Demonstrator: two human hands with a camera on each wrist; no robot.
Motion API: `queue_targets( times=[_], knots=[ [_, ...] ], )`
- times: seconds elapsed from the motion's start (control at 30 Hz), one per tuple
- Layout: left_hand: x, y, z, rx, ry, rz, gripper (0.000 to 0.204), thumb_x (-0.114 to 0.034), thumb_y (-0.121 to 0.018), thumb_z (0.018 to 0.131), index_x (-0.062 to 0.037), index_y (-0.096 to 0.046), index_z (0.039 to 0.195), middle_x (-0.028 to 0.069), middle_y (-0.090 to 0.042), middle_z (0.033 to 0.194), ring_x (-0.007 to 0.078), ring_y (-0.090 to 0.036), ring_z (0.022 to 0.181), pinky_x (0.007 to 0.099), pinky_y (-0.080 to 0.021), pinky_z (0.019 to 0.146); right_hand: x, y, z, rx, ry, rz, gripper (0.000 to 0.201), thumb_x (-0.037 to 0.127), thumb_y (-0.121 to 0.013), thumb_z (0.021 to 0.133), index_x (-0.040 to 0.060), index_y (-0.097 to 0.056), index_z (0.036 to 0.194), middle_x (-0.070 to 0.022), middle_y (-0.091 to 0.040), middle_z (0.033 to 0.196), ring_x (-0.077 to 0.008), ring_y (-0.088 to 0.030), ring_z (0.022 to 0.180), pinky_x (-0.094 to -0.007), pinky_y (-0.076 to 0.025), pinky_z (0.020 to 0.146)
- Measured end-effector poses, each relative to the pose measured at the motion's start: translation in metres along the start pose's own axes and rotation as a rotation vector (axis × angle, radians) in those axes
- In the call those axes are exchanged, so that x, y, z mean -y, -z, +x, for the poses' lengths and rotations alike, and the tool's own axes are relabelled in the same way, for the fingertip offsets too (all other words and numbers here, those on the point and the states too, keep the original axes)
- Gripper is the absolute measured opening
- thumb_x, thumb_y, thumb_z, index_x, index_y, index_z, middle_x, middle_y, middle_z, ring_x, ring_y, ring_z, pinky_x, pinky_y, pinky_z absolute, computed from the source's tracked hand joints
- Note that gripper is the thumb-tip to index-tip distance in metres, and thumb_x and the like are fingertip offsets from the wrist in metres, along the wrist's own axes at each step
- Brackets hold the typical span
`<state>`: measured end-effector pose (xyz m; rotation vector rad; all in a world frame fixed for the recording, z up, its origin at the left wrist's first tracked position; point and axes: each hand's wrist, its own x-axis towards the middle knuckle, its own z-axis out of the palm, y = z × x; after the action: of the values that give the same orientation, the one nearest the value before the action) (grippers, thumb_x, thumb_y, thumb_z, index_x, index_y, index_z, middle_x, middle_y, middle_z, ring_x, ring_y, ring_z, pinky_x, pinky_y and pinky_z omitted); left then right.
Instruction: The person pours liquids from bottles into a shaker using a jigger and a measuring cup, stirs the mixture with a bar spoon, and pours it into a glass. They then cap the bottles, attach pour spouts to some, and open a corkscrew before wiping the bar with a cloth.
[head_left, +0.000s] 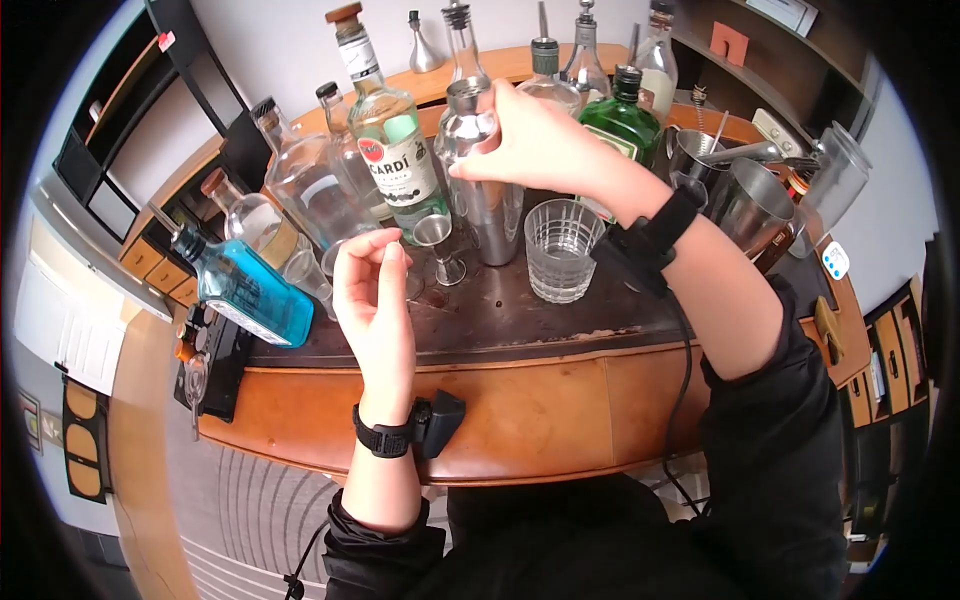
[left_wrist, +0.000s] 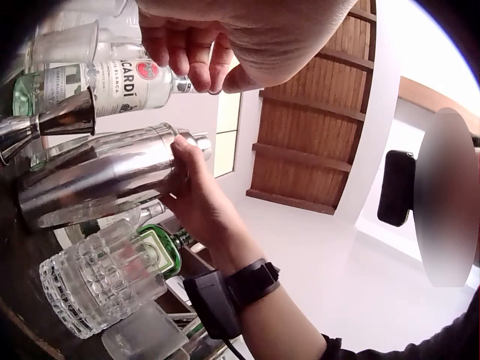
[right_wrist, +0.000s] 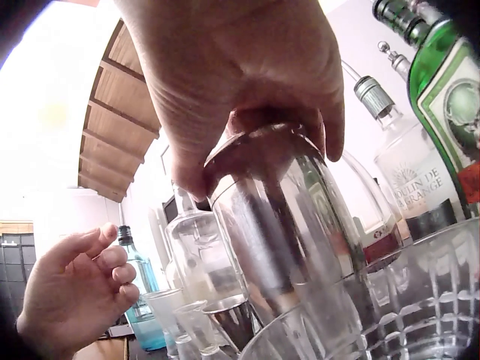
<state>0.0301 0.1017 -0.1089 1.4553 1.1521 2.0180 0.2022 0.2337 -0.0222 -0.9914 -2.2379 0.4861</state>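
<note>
A steel cocktail shaker (head_left: 495,225) stands upright on the dark bar top, with its cap on. My right hand (head_left: 545,145) grips it around the shoulder from above, thumb on the near side; the right wrist view has the shaker (right_wrist: 281,225) under the palm. My left hand (head_left: 375,300) is raised in front of the bottles, fingers loosely bent and holding nothing. Between the left hand and the shaker stands a steel jigger (head_left: 434,232). A cut-glass tumbler (head_left: 562,265) sits just right of the shaker.
A Bacardi bottle (head_left: 395,160), a blue bottle (head_left: 255,295) with a pourer and a green bottle (head_left: 622,120) crowd around the shaker. Steel tins (head_left: 752,200) stand at the right. The bar's padded tan leather edge (head_left: 520,415) runs along the front.
</note>
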Motion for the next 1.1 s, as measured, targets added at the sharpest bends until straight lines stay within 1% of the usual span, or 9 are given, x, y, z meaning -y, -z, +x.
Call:
queue_targets(
  times=[0.17,0.3,0.33,0.47,0.6,0.83,0.9,0.97,1.1],
  knots=[
    [-0.01,-0.013,0.004,0.14,0.076,0.052,0.018,-0.009,-0.059,0.096,-0.0043,-0.059,0.113,0.0014,-0.063,0.103,0.0075,-0.056,0.093,0.0215,-0.042,0.081,-0.006,-0.002,-0.002,-0.073,0.087,-0.012,0.069,0.037,-0.08,0.071,-0.0098,-0.049,0.113,-0.0159,-0.071,0.091,-0.0241,-0.07,0.087,-0.0325,-0.054,0.078],
    [-0.018,-0.027,0.021,0.331,-0.026,0.309,0.054,-0.015,-0.067,0.09,-0.0011,-0.044,0.136,0.0148,-0.052,0.131,0.0236,-0.053,0.117,0.0352,-0.045,0.096,-0.013,-0.01,0.0,-0.128,0.133,-0.07,0.064,0.037,-0.079,0.069,-0.0057,-0.052,0.108,-0.0166,-0.067,0.092,-0.0278,-0.068,0.087,-0.0362,-0.053,0.079],
    [-0.017,-0.03,0.029,0.367,-0.025,0.345,0.072,-0.016,-0.07,0.086,0.0005,-0.031,0.144,0.0191,-0.044,0.139,0.0298,-0.047,0.128,0.0405,-0.041,0.103,-0.013,-0.01,-0.001,-0.139,0.137,-0.065,0.064,0.037,-0.079,0.069,-0.0057,-0.052,0.108,-0.0166,-0.067,0.092,-0.0278,-0.068,0.087,-0.0362,-0.053,0.079],
    [0.01,-0.043,0.061,0.463,-0.165,0.486,0.096,-0.014,-0.076,0.082,-0.0025,-0.009,0.15,0.0246,-0.034,0.145,0.0292,-0.045,0.131,0.0399,-0.04,0.106,-0.007,-0.006,-0.005,-0.108,0.119,-0.021,0.063,0.041,-0.078,0.068,-0.0048,-0.053,0.105,-0.0204,-0.065,0.099,-0.0318,-0.067,0.09,-0.0388,-0.053,0.079],
    [0.02,-0.059,0.08,0.487,-0.091,0.412,0.113,-0.015,-0.083,0.076,0.0019,0.001,0.149,0.0236,-0.038,0.14,0.0266,-0.051,0.124,0.039,-0.042,0.105,-0.01,-0.012,-0.003,-0.153,0.11,-0.046,0.066,0.043,-0.077,0.066,-0.0051,-0.053,0.105,-0.0228,-0.063,0.102,-0.0362,-0.066,0.092,-0.0416,-0.053,0.081],
    [0.023,-0.063,0.067,0.389,-0.035,0.241,0.116,-0.006,-0.08,0.072,-0.0006,0.006,0.15,0.0207,-0.043,0.135,0.0265,-0.051,0.123,0.038,-0.039,0.106,-0.002,-0.006,-0.006,-0.135,0.068,-0.101,0.063,0.039,-0.076,0.065,-0.0049,-0.053,0.105,-0.0238,-0.063,0.101,-0.0374,-0.067,0.09,-0.0406,-0.054,0.078],
    [0.033,-0.063,0.067,0.346,-0.157,0.368,0.117,-0.006,-0.081,0.071,0.0003,0.006,0.15,0.0205,-0.044,0.134,0.0257,-0.051,0.122,0.0376,-0.039,0.106,-0.002,-0.003,-0.008,-0.11,0.073,-0.086,0.063,0.04,-0.075,0.064,-0.0046,-0.053,0.103,-0.0224,-0.064,0.099,-0.0362,-0.067,0.088,-0.0409,-0.054,0.076],
    [0.034,-0.066,0.063,0.276,-0.174,0.404,0.116,-0.011,-0.084,0.066,0.002,-0.006,0.15,0.0222,-0.026,0.147,0.0284,-0.04,0.132,0.0393,-0.035,0.11,-0.003,-0.004,-0.008,-0.113,0.08,-0.093,0.062,0.04,-0.075,0.064,-0.0041,-0.054,0.102,-0.0209,-0.064,0.095,-0.0357,-0.067,0.086,-0.0412,-0.054,0.076],
    [0.029,-0.068,0.056,0.267,-0.016,0.193,0.114,-0.009,-0.083,0.065,0.0002,-0.008,0.151,0.0215,-0.027,0.146,0.0282,-0.04,0.131,0.0387,-0.035,0.11,-0.006,-0.014,-0.006,-0.218,0.142,-0.133,0.06,0.04,-0.075,0.062,-0.0026,-0.054,0.099,-0.0174,-0.065,0.084,-0.0355,-0.067,0.081,-0.0425,-0.053,0.074]
  ],
)
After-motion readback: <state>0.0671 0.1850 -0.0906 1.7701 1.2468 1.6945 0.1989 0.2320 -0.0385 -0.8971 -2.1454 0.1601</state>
